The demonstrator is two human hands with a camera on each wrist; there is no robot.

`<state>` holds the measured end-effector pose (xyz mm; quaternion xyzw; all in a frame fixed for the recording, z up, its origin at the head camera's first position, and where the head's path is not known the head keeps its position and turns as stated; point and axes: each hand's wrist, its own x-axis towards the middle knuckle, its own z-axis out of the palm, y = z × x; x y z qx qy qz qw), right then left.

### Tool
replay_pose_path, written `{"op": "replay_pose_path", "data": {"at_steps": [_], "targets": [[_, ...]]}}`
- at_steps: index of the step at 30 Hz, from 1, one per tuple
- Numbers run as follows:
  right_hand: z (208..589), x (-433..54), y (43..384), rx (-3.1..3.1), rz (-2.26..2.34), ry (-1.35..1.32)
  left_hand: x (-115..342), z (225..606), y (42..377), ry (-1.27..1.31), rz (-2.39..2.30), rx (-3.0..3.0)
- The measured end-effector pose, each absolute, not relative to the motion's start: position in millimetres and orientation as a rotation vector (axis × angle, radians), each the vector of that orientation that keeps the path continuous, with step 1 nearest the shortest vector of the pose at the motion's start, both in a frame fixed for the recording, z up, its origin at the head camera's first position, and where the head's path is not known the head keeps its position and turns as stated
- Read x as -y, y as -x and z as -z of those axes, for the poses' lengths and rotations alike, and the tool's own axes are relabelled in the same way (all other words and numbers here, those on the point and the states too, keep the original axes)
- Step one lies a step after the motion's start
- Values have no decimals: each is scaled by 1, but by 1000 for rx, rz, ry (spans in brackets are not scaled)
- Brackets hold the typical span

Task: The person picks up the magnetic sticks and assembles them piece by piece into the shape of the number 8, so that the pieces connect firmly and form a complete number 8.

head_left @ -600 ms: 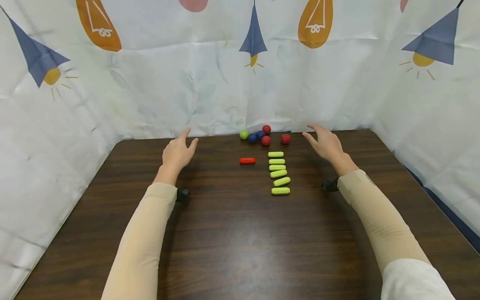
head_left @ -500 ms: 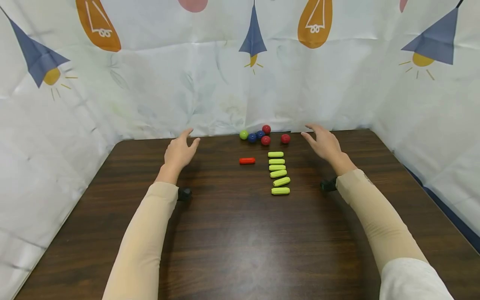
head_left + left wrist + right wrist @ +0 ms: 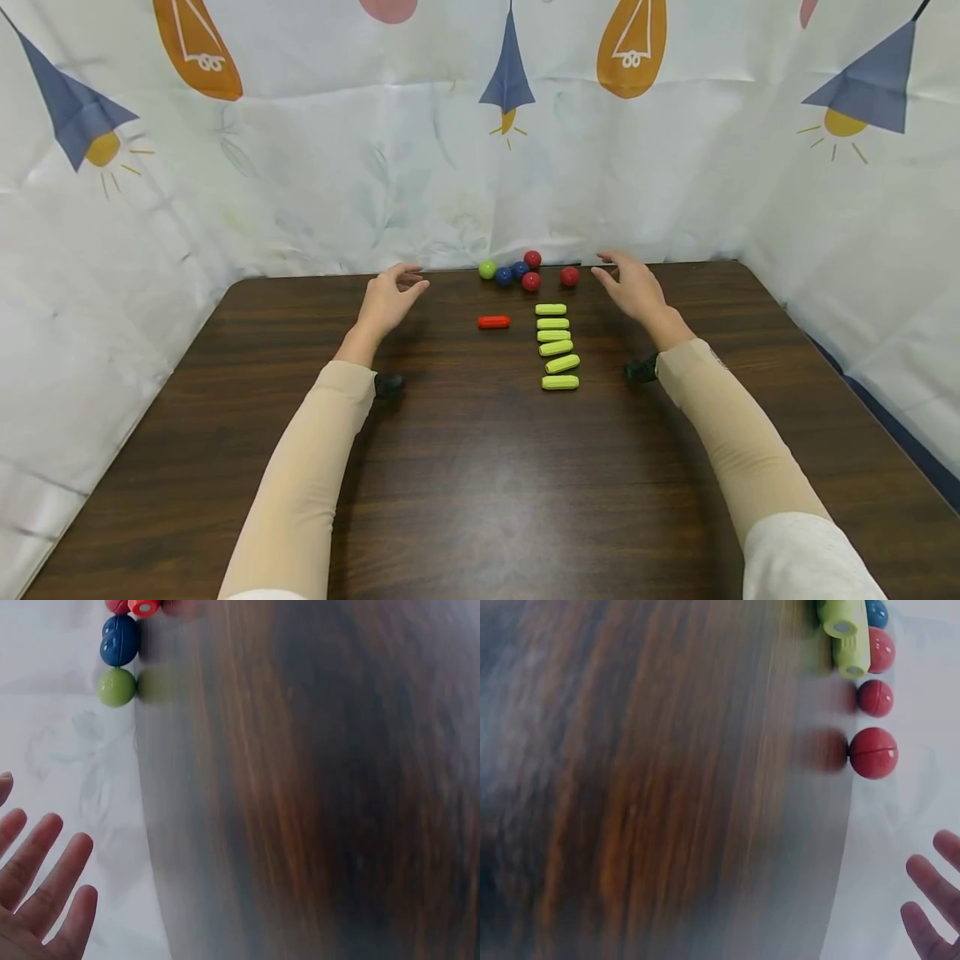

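Observation:
My left hand (image 3: 386,302) hovers over the far left part of the table, its fingers loosely bent and holding nothing. Right of it lies a red ridged stick (image 3: 493,322), and the green ball (image 3: 487,269) is near the back edge. My right hand (image 3: 633,287) is raised beside a lone red ball (image 3: 569,276), apart from it, with relaxed fingers. A column of several yellow-green ridged sticks (image 3: 553,336) runs between the hands. In the left wrist view, spread fingers (image 3: 56,889) show; so do fingers (image 3: 930,885) in the right wrist view.
Two blue balls (image 3: 504,276) and two more red balls (image 3: 531,282) cluster by the green one at the back edge. A printed white cloth (image 3: 420,183) hangs behind the dark wooden table (image 3: 465,475). Black wrist cameras (image 3: 388,385) sit under both wrists.
My left hand has moved right toward the red stick, its fingers bending more. My right hand has shifted slightly left, closer to the lone red ball. The balls and sticks have stayed put.

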<state>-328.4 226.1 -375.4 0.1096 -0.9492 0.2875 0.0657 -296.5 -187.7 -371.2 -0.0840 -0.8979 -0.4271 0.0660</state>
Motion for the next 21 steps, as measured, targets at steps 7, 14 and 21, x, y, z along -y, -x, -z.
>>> {"op": "replay_pose_path", "data": {"at_steps": [7, 14, 21], "targets": [[379, -219, 330, 2834, -946, -348, 179, 377, 296, 322, 1370, 2669], [384, -211, 334, 2788, -1053, -341, 167, 380, 298, 378, 1353, 2690], [387, -204, 339, 2800, -1076, -337, 156, 379, 301, 409, 1369, 2747]]}}
